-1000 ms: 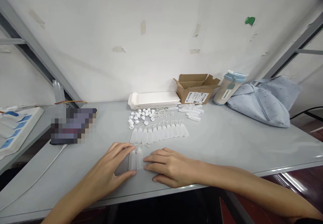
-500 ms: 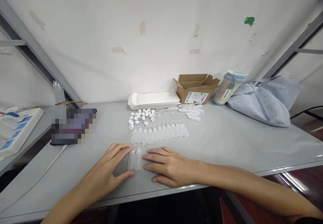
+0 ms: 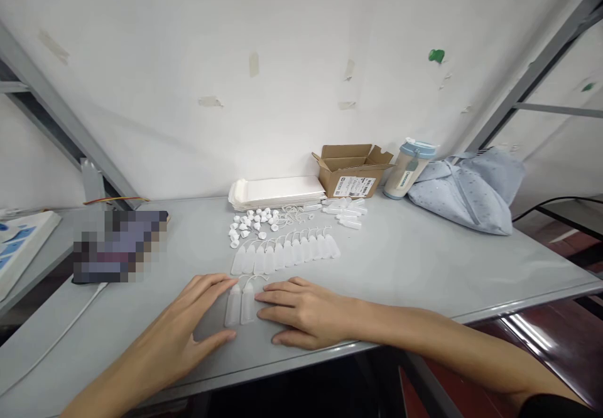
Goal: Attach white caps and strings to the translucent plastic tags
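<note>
Two small translucent plastic bottles lie side by side near the table's front edge, a narrow gap between the left bottle (image 3: 233,307) and the right bottle (image 3: 247,305). Thin white tubes (image 3: 257,277) curve from their tops. My left hand (image 3: 198,317) is at the left bottle, thumb and fingers spread apart, the fingertips by its neck. Flat on the table, my right hand (image 3: 296,311) has its fingers stretched out, their tips beside the right bottle. Just behind is a row of several similar bottles (image 3: 287,255) with thin tubes.
White caps (image 3: 254,221), loose tubes (image 3: 294,216) and bare bottles (image 3: 348,214) lie farther back. Behind them are a stack of white flat packs (image 3: 277,189), an open cardboard box (image 3: 353,179), a tumbler (image 3: 409,170) and a blue cloth bag (image 3: 464,198). A pixelated device (image 3: 122,245) with a cable lies left.
The two front bottles, close together before, now have a gap between them. My left thumb has drawn back from the left bottle. The camera view has shifted slightly to the right.
</note>
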Motion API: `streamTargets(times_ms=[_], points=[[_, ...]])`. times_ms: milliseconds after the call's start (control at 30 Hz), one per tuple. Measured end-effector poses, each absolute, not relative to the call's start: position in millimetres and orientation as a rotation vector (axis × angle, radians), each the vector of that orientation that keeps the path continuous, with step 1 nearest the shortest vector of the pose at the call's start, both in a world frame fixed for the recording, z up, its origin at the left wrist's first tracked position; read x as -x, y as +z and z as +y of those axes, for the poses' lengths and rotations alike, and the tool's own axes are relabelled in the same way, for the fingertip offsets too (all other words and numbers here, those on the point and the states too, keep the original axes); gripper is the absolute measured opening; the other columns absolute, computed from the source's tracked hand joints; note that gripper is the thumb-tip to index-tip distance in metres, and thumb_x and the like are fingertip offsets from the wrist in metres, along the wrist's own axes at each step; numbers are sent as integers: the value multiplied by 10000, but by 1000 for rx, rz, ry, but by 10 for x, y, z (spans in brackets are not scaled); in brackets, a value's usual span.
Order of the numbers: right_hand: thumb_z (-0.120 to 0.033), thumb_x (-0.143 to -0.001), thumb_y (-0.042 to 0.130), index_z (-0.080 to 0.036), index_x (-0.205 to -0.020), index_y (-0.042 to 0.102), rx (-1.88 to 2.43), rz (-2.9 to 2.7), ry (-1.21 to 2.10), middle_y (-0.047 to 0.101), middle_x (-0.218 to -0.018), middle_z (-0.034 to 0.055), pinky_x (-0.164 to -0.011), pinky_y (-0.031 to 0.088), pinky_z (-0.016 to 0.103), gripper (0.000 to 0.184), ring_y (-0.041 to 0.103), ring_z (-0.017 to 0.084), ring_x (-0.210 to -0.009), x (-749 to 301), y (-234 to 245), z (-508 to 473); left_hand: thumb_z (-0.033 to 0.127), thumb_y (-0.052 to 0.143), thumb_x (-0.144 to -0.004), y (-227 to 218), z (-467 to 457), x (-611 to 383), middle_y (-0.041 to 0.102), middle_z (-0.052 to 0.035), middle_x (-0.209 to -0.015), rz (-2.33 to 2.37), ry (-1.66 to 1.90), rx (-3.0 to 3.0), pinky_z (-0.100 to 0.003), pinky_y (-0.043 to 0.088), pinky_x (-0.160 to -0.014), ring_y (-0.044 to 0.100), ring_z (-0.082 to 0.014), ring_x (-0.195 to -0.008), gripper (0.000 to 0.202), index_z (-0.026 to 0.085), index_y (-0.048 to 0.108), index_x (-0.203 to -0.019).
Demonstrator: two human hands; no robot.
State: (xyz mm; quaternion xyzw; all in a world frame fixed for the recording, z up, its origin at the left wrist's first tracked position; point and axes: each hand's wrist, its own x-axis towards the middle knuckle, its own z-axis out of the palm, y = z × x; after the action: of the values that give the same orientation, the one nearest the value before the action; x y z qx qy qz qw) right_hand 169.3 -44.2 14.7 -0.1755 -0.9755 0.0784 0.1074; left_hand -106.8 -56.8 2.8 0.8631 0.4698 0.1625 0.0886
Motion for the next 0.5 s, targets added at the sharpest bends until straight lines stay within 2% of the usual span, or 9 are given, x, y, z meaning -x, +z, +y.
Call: streamTargets(times_ms=[200, 300, 400, 500], points=[[-382, -927, 471, -72, -1129, 594, 421, -2753, 167, 587, -1235, 160, -957, 443, 336, 389, 519, 227, -1164, -1713, 80, -377, 467, 562, -829, 287, -472, 940, 463, -65, -1352, 1399, 535, -2541, -390, 451, -970, 479, -269, -1208, 577, 292, 387, -1350], [-381, -922, 480, -72, -1032, 613, 365, -2592, 157, 658, -1067, 152, -922, 473, 323, 354, 577, 207, -1042, -1752, 87, -298, 468, 516, -857, 402, -276, 764, 498, -73, -1304, 1354, 607, -2541, -406, 423, -991, 467, -262, -1204, 494, 258, 440, -1298], [-320, -941, 446, -108, -994, 599, 438, -2419, 125, 668, -944, 129, -855, 500, 340, 267, 594, 191, -932, -1847, 142, -162, 433, 439, -899, 453, 37, 555, 531, -83, -1254, 1302, 627, -2526, -402, 433, -964, 468, -255, -1182, 399, 225, 498, -1234], [-234, -936, 439, -139, -957, 587, 573, -2278, 14, 661, -897, 116, -803, 497, 364, 176, 587, 197, -888, -2017, 175, 51, 328, 331, -927, 433, 393, 364, 575, -99, -1166, 1212, 622, -2560, -424, 410, -980, 485, -249, -1145, 332, 184, 574, -1102]])
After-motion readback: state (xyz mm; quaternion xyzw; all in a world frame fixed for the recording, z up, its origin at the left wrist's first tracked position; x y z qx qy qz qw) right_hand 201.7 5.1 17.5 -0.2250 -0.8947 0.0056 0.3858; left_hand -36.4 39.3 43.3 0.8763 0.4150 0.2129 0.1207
